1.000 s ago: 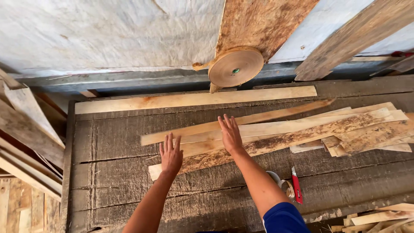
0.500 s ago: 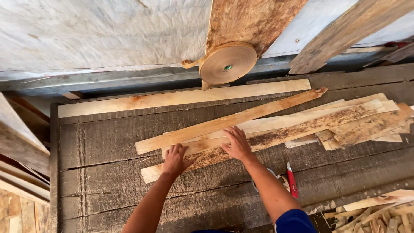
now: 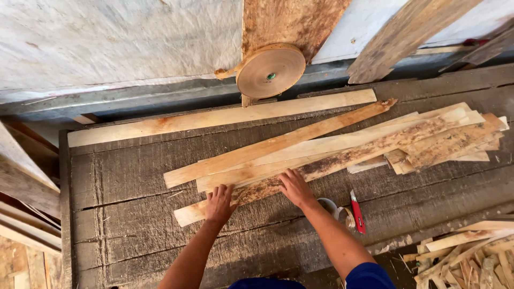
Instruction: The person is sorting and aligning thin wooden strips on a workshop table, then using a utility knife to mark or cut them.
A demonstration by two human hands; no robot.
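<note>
Several long thin wood veneer strips (image 3: 321, 150) lie fanned across a dark, rough wooden workbench (image 3: 123, 214). My left hand (image 3: 219, 203) rests flat, fingers apart, on the near end of the lowest strip. My right hand (image 3: 294, 187) presses palm down on the strips a little to the right. Neither hand is closed around a strip. A longer orange-tinted strip (image 3: 278, 142) lies on top of the pile, angled up to the right.
A roll of brown tape (image 3: 270, 69) hangs at the back wall. One long pale board (image 3: 214, 118) lies along the bench's far edge. A red utility knife (image 3: 357, 211) and a small tape roll (image 3: 332, 206) lie by my right forearm. Scrap strips (image 3: 471, 257) pile at lower right; boards (image 3: 27, 182) lean at left.
Both hands came down from above the pile onto the near ends of the strips, and the strips have shifted left along the bench. The orange-tinted strip now lies atop the pile.
</note>
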